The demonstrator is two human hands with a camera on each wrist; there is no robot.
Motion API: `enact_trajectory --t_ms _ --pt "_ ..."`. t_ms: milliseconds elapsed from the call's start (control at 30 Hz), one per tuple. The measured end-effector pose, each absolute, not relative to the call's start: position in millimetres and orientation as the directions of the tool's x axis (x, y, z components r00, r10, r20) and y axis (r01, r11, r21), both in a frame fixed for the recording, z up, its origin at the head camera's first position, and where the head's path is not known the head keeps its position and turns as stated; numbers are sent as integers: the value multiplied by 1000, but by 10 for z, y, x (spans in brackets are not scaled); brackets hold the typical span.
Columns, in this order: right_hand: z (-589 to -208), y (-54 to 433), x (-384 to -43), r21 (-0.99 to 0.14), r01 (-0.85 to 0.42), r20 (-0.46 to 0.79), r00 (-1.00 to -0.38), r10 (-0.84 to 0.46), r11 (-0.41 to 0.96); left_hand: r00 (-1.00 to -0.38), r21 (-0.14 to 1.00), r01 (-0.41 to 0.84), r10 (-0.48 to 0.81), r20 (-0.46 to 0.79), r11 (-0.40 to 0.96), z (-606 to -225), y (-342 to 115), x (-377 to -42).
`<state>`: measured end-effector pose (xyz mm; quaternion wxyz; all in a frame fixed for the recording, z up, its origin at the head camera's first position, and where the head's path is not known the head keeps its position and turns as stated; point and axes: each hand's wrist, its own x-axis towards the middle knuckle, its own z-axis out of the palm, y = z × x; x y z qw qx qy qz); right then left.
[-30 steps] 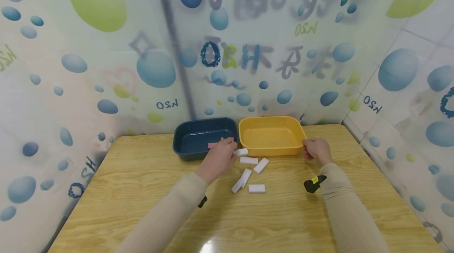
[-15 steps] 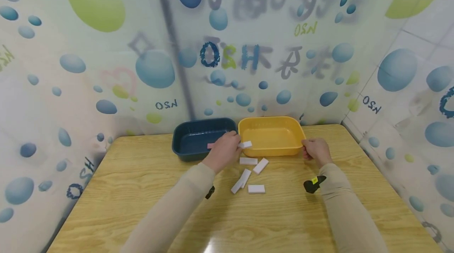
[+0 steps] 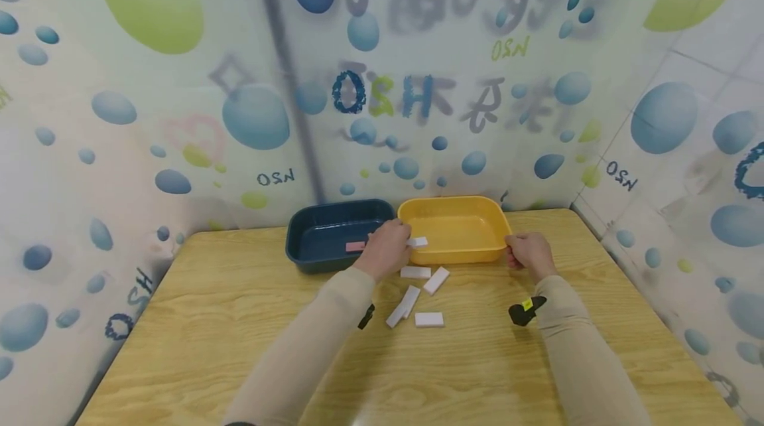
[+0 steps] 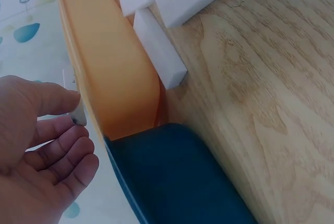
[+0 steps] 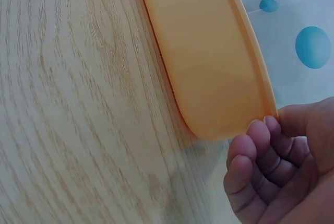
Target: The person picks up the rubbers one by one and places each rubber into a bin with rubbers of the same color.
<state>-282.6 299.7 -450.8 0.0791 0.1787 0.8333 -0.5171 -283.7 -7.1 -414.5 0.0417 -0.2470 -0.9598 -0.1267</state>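
My left hand [image 3: 384, 250] pinches a small white block [image 3: 420, 241] between thumb and finger. It hovers by the near left corner of the yellow bin [image 3: 456, 256], with the block over the rim. In the left wrist view only a short end of that block [image 4: 79, 114] shows. My right hand [image 3: 531, 253] pinches the yellow bin's rim at its right corner; the right wrist view shows thumb and fingertips on the rim [image 5: 269, 96]. To the left stands a dark blue bin [image 3: 301, 257] with a pink block [image 3: 355, 247] inside, partly hidden by my left hand.
Several white blocks lie loose on the wooden table [image 3: 239, 306] before the yellow bin, among them a lone block [image 3: 430, 320] nearest me. Two blocks [image 3: 403, 306] touch or overlap. A patterned curtain [image 3: 382, 81] rises behind both bins.
My left hand has moved right with the white block, from beside the blue bin's right edge to the yellow bin's rim. The right hand keeps its hold. The view has shifted slightly.
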Motion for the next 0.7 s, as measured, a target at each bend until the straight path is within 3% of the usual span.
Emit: enact_trajectory --t_ms 700 --pt "-4515 2986 -2808 -848 339 -272 -938 213 408 -883 281 469 442 157 838 -4231 -8 -2948"
